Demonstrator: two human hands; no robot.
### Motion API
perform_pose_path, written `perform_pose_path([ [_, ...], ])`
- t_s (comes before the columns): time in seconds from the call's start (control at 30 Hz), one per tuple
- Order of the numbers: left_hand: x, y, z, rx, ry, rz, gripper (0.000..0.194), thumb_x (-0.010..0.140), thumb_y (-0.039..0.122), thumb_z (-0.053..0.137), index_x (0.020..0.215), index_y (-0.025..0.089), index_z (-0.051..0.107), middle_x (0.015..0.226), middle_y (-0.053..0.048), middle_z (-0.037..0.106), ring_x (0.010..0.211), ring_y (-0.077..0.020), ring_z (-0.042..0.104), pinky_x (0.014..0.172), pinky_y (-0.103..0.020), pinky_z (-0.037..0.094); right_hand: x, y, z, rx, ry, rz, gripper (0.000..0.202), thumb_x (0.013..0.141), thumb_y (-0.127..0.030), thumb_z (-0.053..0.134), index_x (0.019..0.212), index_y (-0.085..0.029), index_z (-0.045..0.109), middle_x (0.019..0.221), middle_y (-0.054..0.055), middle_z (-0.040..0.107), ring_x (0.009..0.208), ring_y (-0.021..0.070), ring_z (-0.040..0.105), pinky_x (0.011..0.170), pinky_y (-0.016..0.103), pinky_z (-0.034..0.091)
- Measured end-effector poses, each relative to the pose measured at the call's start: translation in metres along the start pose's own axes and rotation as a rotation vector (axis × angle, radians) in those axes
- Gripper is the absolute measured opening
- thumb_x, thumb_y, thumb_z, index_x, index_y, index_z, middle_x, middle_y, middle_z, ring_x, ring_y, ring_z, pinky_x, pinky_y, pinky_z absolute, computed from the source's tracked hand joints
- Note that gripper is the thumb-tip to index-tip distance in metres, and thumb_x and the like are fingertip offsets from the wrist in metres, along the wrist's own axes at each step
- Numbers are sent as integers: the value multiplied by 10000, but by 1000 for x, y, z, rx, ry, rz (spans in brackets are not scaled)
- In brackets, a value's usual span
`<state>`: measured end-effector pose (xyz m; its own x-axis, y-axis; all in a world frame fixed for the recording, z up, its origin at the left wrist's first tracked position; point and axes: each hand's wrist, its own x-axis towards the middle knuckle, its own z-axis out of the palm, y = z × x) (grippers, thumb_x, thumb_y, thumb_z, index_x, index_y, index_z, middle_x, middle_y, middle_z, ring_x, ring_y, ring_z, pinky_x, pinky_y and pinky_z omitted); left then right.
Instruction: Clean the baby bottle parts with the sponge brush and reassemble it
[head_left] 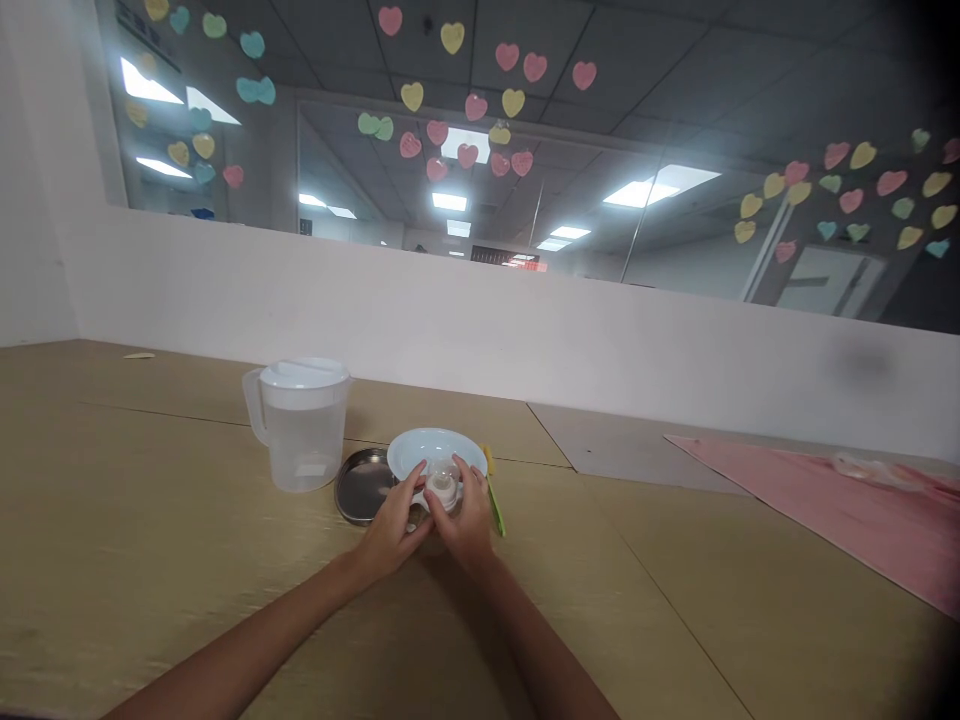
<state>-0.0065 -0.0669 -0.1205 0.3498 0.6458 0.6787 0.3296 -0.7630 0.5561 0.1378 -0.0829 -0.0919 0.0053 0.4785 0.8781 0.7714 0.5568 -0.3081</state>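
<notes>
Both hands meet over the table around a small white ring-shaped piece with a clear rounded top; its exact kind is not clear. My right hand is curled round it, thumb at the front and fingers along the right side. My left hand closes in from the left, its fingertips at the clear part and its thumb low near the right thumb. A pale bit shows between the hands, too small to name. Just behind them is a light blue bowl. A round metal dish lies left of the bowl, partly behind my left hand.
A clear lidded pitcher stands left of the dish, its handle to the left. A green and yellow utensil lies right of my right hand. Farther right is a pink mat with clear plastic on it. A white wall borders the table.
</notes>
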Motion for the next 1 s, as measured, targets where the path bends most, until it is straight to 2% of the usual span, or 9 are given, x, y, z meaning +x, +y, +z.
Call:
perform_pose_path([
  [0.13,0,-3,-1,27,-6,37,581,890,393,444,1407,189,276,1393,-140,404,1263,-263,391,1056,-449,305,-1,-1,3,20,31,22,512,799,-394,550,1236,-145,456,1083,131,607,1022,252,552,897,446,420],
  [0.37,-1,-3,0,4,10,39,544,897,364,437,1398,192,315,1382,-128,434,1259,-246,414,1052,-442,327,-4,-3,6,61,54,68,520,799,-411,535,1241,-153,442,1062,131,584,974,258,542,829,437,439],
  [0.67,1,5,-4,-16,28,-1,503,882,358,456,1342,159,419,1323,-136,502,1221,-245,465,1033,-428,364,-3,-5,5,60,72,41,493,808,-406,516,1220,-145,447,1050,128,587,940,243,545,811,406,438],
  [1.0,1,1,-3,-31,11,-2,489,883,348,451,1333,160,422,1316,-123,510,1196,-243,484,1001,-416,403,-4,-5,8,22,75,75,506,791,-422,527,1206,-144,443,993,119,593,898,242,557,787,400,447],
])
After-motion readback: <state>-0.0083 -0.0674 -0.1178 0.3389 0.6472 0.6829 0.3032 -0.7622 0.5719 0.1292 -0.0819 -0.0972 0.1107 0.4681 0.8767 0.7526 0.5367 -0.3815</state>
